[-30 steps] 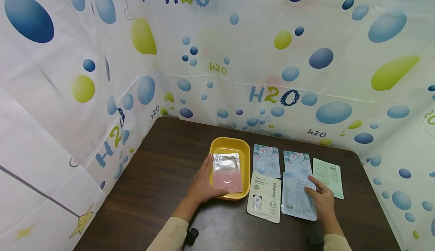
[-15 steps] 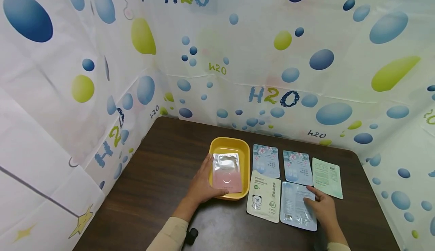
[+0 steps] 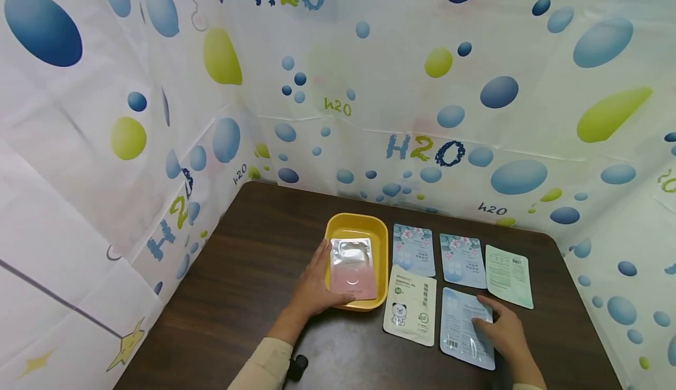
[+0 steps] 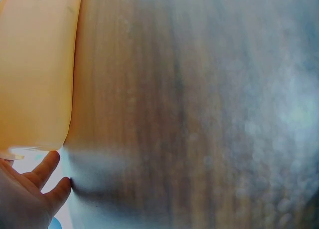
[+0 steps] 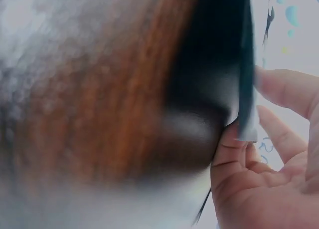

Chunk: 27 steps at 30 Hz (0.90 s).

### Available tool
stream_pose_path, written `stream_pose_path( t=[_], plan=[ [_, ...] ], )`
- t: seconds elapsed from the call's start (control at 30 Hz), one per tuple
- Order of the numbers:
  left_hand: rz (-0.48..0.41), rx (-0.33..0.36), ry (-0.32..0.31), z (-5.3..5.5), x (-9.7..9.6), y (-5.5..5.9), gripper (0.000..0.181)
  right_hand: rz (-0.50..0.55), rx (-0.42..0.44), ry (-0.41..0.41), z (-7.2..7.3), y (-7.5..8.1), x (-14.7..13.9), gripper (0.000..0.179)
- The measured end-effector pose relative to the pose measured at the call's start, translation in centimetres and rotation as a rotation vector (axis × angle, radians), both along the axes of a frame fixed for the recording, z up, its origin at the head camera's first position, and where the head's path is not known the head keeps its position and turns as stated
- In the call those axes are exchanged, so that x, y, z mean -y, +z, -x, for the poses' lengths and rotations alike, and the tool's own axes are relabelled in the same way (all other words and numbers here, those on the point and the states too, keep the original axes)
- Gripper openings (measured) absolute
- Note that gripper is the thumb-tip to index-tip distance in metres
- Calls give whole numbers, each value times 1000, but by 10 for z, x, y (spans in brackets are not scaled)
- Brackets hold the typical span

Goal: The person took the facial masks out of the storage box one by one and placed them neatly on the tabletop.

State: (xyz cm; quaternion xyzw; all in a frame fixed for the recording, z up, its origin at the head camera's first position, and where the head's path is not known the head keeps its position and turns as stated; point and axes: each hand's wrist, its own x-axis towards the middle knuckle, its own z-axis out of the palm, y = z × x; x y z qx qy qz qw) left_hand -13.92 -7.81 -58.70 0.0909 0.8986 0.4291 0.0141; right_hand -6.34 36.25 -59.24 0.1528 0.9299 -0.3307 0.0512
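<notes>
A yellow tray [image 3: 359, 220] holds a pink and silver sheet mask packet [image 3: 354, 270]. Along the tray's left side lie the fingers of my left hand [image 3: 314, 287], the thumb at its near edge; in the left wrist view the tray's wall [image 4: 37, 79] rises beside the fingertips. My right hand [image 3: 504, 328] pinches a light blue face mask packet [image 3: 460, 325] by its right edge, printed side up. From the right wrist camera that packet [image 5: 247, 84] appears edge-on, thumb and fingers on either side.
Two floral blue packets, one left [image 3: 413, 249] and one right [image 3: 463, 261], lie behind. A pale green packet [image 3: 509, 275] is at the far right, and a cream packet with a bear [image 3: 409, 305] lies beside the tray. Patterned curtains [image 3: 317, 56] border the brown table [image 3: 259, 237].
My right hand has drawn the light blue packet toward me, off the floral packet behind, then turned it slightly and shifted it right. My left hand and the tray have stayed put.
</notes>
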Motion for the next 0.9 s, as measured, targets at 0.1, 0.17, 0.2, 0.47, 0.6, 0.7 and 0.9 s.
stream_pose_path(
  t=[0.1, 0.17, 0.2, 0.47, 0.6, 0.7, 0.9],
  plan=[
    [-2, 3, 3, 0, 0, 0, 134, -41, -31, 29, -1, 1, 1, 65],
    [-4, 8, 5, 0, 0, 0, 134, -65, -61, 41, -2, 1, 1, 65],
    [-4, 8, 6, 0, 0, 0, 134, -71, -72, 44, -3, 1, 2, 65],
    [1, -7, -1, 1, 0, -1, 133, -52, -72, 1, -3, -1, 3, 63],
    [2, -7, -5, 1, 0, 0, 133, -38, -73, -35, -4, -2, 5, 63],
    [6, -12, -6, 1, 0, 0, 135, -26, -67, -63, -4, -4, 6, 62],
    [0, -11, -6, 1, 2, 0, 135, 2, -56, -106, -4, -6, 7, 61]
  ],
)
